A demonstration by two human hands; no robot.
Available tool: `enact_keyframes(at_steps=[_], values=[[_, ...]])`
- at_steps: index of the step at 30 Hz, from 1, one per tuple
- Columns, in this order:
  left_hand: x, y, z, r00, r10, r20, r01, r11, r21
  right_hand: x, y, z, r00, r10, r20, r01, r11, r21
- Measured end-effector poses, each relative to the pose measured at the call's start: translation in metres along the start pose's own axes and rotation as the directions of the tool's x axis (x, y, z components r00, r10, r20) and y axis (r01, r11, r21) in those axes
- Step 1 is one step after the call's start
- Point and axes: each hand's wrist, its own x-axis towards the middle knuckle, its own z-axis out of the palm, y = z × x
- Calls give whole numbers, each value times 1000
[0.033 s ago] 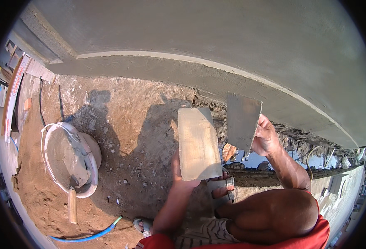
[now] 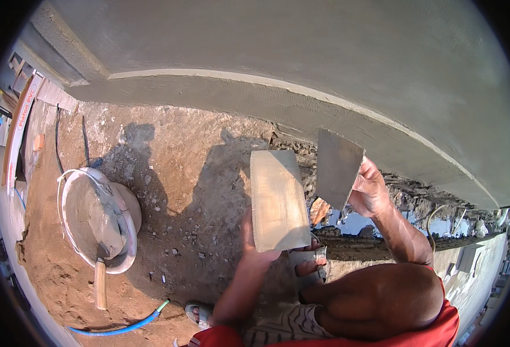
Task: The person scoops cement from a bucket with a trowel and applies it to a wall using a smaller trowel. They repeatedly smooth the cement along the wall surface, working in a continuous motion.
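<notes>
My left hand point(image 2: 258, 252) grips a tan, cement-smeared rectangular board point(image 2: 279, 199) from below and behind; most of its fingers are hidden by it. To the right and slightly farther off, a thin dark-grey rectangular plate point(image 2: 339, 168) is pinched along its right edge by my right hand point(image 2: 370, 188). Board and plate are tilted and apart, with a narrow gap between them. Beyond both rises a smoothly plastered grey wall point(image 2: 301, 46) with a ledge along its foot; neither tool visibly touches it.
Left of me, a white bucket point(image 2: 132, 248) holds wet grey mortar point(image 2: 87, 211) and a wooden-handled trowel point(image 2: 100, 283). A blue hose point(image 2: 122, 328) lies on the dirt near it. Along the wall foot on the right runs a trench with water point(image 2: 353, 224), close to my sandalled foot point(image 2: 310, 267).
Hardly anything differs. The tan board in my left hand has edged slightly to the right, and the plate in my right hand has turned a little.
</notes>
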Motion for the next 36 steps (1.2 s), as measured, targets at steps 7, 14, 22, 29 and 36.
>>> enact_keyframes(at_steps=[7, 14, 22, 29, 36], values=[[-4, -6, -2, 997, 13, -80, -13, 1000, 7, 10, 5, 23, 969, -216, 121, 240, 941, -240], [2, -8, 1, 996, -2, 94, 18, 986, -164, 4, 11, 23, 934, -251, 254, 344, 827, -445], [-2, -14, 12, 988, 112, -105, -63, 919, 389, 3, 11, 21, 881, -150, 449, 443, 594, -671], [-8, -5, 9, 982, 168, -81, -122, 906, 406, -3, 4, 14, 898, -57, 436, 429, 331, -841], [-16, 22, 13, 986, 168, 0, -167, 981, -101, -16, 1, -18, 955, 86, 285, 272, 137, -952]])
